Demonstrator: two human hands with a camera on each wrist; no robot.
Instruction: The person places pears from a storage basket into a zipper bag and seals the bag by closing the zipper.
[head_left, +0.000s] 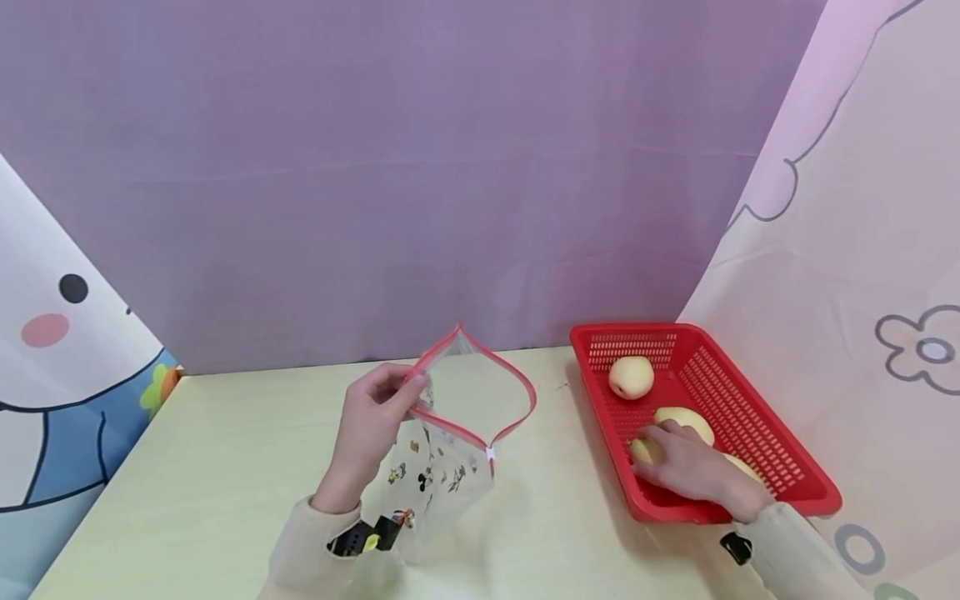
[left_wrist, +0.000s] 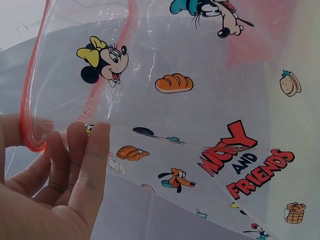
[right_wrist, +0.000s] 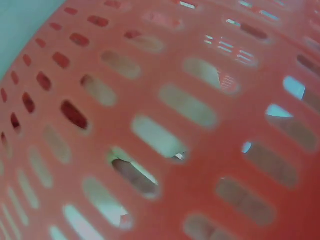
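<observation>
My left hand [head_left: 378, 408] pinches the red-edged rim of a clear zip bag [head_left: 450, 492] with printed cartoon figures. Its mouth gapes wide, with a white slider [head_left: 491, 453] at the near corner. In the left wrist view, the thumb and fingers [left_wrist: 90, 170] meet at the red zip strip. Down inside a red basket [head_left: 611, 433], my right hand [head_left: 686, 462] curls its thumb and fingers round a pale yellow pear [head_left: 645, 451]. Another pear [head_left: 686, 421] lies just beyond the fingers, and one [head_left: 742, 468] is partly covered by the hand. The basket's slotted wall [right_wrist: 200, 140] fills the right wrist view.
A further pear [head_left: 632, 377] lies at the basket's far end. The pale table [head_left: 225, 467] meets a purple backdrop [head_left: 450, 167] behind. Printed panels stand at the left [head_left: 75, 350] and right [head_left: 847, 275], the right one close along the basket.
</observation>
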